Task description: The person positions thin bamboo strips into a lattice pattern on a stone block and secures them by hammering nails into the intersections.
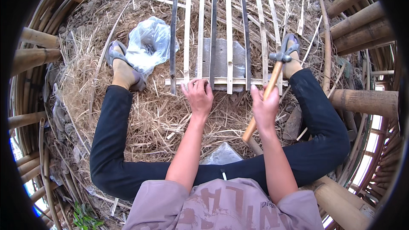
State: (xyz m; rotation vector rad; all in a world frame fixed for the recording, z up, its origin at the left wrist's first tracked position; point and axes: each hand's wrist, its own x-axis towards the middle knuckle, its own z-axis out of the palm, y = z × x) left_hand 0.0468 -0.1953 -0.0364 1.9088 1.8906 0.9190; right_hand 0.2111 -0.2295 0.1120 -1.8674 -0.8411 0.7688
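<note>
A rack of long narrow bamboo slats (229,30), some pale and some dark, lies in front of me, joined by a crosswise slat (238,81) at the near end and another at the far end. My left hand (200,97) rests on the near crosswise slat beside a dark lengthwise slat. Its fingers are curled, and what they pinch, if anything, is hidden. My right hand (266,107) is closed around the wooden handle of a hammer (273,76). The hammer's metal head is raised at the far end, over the rack's right side near my right foot.
Under the rack lies a grey slab (237,55). A clear plastic bag (147,44), with small dark things inside, sits by my left foot. Straw and shavings (149,123) cover the ground. Thick bamboo poles (362,103) stick in from both sides. Another slab (222,155) lies near my lap.
</note>
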